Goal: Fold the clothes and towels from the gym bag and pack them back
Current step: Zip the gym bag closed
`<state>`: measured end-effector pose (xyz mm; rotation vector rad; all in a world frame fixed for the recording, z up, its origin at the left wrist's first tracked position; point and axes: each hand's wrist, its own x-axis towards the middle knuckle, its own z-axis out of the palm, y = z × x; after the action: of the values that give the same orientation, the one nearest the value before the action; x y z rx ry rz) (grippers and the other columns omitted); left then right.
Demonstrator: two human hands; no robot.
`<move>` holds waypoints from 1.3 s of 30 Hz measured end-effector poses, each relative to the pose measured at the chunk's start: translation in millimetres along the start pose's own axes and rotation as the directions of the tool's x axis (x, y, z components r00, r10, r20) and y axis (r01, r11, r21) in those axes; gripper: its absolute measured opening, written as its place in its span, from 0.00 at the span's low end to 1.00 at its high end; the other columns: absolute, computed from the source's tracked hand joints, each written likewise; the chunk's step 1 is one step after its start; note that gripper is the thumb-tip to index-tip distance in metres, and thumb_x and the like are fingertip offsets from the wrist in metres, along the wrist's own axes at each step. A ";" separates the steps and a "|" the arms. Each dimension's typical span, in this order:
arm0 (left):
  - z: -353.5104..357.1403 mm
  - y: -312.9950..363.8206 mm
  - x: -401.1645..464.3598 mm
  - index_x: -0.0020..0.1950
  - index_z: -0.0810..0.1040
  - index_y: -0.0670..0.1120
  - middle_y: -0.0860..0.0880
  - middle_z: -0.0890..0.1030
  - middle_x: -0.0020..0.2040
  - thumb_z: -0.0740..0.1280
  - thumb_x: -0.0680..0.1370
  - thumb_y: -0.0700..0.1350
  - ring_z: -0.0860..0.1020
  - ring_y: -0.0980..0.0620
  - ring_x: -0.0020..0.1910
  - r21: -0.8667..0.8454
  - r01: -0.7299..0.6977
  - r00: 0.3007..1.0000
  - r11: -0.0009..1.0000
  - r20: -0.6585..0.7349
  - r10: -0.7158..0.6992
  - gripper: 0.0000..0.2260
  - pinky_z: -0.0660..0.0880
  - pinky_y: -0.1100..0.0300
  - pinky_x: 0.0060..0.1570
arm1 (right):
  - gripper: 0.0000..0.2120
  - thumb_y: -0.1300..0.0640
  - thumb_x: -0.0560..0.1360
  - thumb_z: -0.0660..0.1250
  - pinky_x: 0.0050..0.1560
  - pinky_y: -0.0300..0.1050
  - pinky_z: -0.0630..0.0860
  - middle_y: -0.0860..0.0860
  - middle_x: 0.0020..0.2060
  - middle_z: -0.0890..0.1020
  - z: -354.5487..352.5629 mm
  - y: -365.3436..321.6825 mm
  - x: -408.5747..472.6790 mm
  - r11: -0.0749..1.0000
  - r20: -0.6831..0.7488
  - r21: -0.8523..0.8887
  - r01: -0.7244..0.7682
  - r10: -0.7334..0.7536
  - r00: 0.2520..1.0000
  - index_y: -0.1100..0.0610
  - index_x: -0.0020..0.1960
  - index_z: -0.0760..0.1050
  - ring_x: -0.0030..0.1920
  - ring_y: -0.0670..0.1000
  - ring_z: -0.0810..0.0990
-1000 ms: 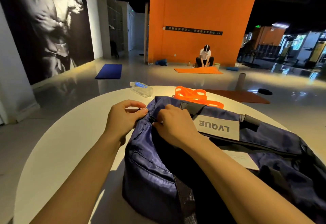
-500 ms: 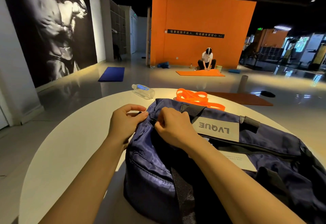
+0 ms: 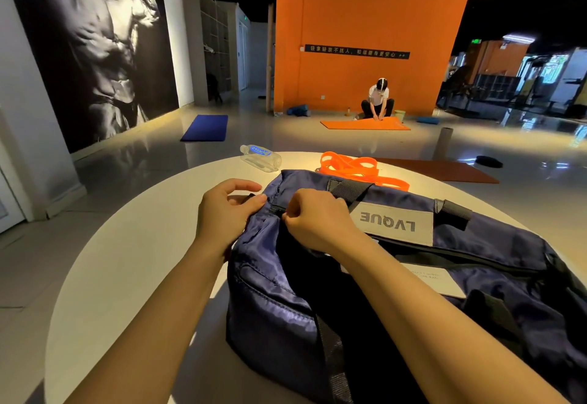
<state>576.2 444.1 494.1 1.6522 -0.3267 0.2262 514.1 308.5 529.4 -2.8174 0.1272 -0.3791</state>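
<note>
The two forearms reach in from the bottom edge and meet at the near left end of the navy gym bag (image 3: 374,279), which lies on its side across the round white table (image 3: 127,276). The left hand (image 3: 224,214) pinches the bag's end fabric between thumb and curled fingers, bracing it, with the forefinger arched above. The right hand (image 3: 313,221) is closed in a tight pinch just beside it, at the end of the zip; the puller itself is hidden under the fingers, so I cannot say it is held, only that the grip sits where it should be. Compared with half a second ago, little has moved: both hands keep the same places on the bag, the left forefinger has lifted a touch higher, and the zip looks no further open. My reading is that the task is at its very start, the bag closed and no clothes or towels in sight, so the zip must run along the top before anything can be folded. Beyond the bag, a grey label (image 3: 392,222) faces up, then an orange strap (image 3: 352,167) and a lying water bottle (image 3: 261,157) rest near the table's far edge. On the floor farther off, a person kneels on an orange mat (image 3: 365,124).
</note>
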 end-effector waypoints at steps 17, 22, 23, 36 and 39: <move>-28.2 -1.6 20.6 0.47 0.82 0.43 0.42 0.84 0.41 0.70 0.75 0.36 0.81 0.39 0.43 0.646 -0.361 0.890 0.673 0.023 0.456 0.04 0.72 0.55 0.42 | 0.04 0.56 0.78 0.60 0.49 0.51 0.67 0.52 0.50 0.78 -57.1 64.1 -53.0 0.963 -0.193 -0.265 -0.055 0.003 0.981 0.52 0.48 0.73 0.51 0.56 0.73; -53.6 -1.2 48.2 0.56 0.79 0.44 0.38 0.82 0.48 0.65 0.79 0.43 0.78 0.33 0.46 0.831 -0.303 0.917 0.466 0.120 0.381 0.08 0.71 0.48 0.42 | 0.07 0.55 0.79 0.58 0.53 0.52 0.71 0.53 0.53 0.78 -48.5 30.4 -29.8 0.977 -0.251 -0.208 0.038 -0.090 0.964 0.54 0.53 0.74 0.52 0.56 0.74; -59.3 -0.9 50.9 0.59 0.77 0.44 0.38 0.82 0.50 0.64 0.80 0.44 0.77 0.32 0.47 0.866 -0.283 0.928 0.411 0.139 0.345 0.09 0.71 0.48 0.41 | 0.07 0.55 0.80 0.58 0.53 0.51 0.69 0.52 0.53 0.78 -45.1 23.3 -25.2 0.970 -0.266 -0.239 0.032 -0.097 0.959 0.54 0.53 0.74 0.52 0.56 0.74; 25.4 -1.6 -45.6 0.77 0.43 0.63 0.59 0.43 0.78 0.44 0.82 0.61 0.41 0.55 0.77 0.761 -0.394 0.801 0.515 0.560 -0.214 0.24 0.38 0.39 0.73 | 0.07 0.54 0.78 0.60 0.46 0.47 0.66 0.54 0.52 0.81 -49.8 67.0 -38.6 0.934 -0.236 -0.340 -0.112 0.030 0.971 0.54 0.55 0.73 0.50 0.57 0.77; 23.8 1.3 -45.0 0.77 0.45 0.62 0.57 0.44 0.79 0.43 0.81 0.62 0.41 0.53 0.77 0.797 -0.377 0.808 0.472 0.532 -0.254 0.24 0.39 0.38 0.73 | 0.07 0.55 0.79 0.61 0.48 0.48 0.66 0.54 0.52 0.81 -59.2 92.6 -53.1 0.948 -0.224 -0.287 -0.140 0.075 0.972 0.54 0.56 0.73 0.50 0.57 0.76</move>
<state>532.5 423.9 477.6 2.7935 -0.8704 -0.1342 442.6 210.6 543.2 -3.0413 0.4170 -0.6849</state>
